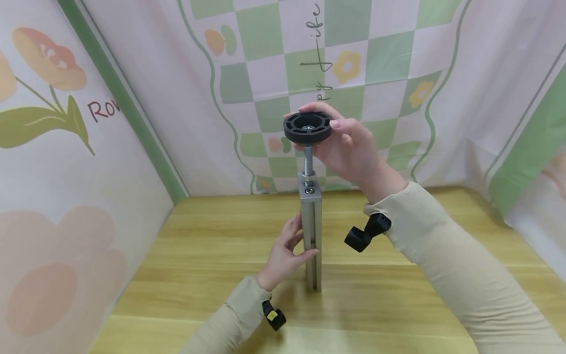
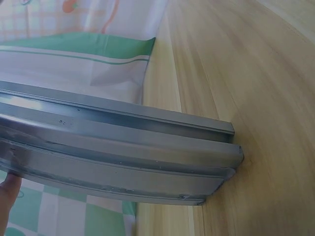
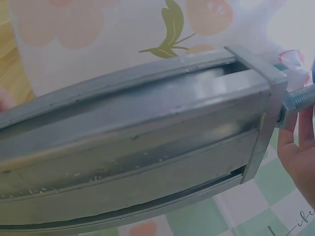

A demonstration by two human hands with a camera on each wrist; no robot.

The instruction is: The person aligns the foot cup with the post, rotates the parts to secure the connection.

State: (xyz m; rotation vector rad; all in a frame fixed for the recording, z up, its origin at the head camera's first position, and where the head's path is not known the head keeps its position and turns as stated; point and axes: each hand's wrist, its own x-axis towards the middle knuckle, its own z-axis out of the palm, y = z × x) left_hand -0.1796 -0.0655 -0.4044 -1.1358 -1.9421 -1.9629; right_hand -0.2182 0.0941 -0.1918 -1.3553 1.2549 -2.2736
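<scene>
Black slotted disc [image 1: 307, 136], held by right hand [image 1: 350, 150], above grooved metal bar [image 1: 311, 223]

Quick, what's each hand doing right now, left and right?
Left hand: holding the upright metal post, fingers and thumb around its sides.
Right hand: holding the black round foot by its rim.

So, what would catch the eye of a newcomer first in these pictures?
Probably the round black disc atop a threaded bolt, its rim held by the right hand. Below it, the left hand grips an upright metal profile. Behind hangs a green-and-white checked cloth with flowers.
</scene>
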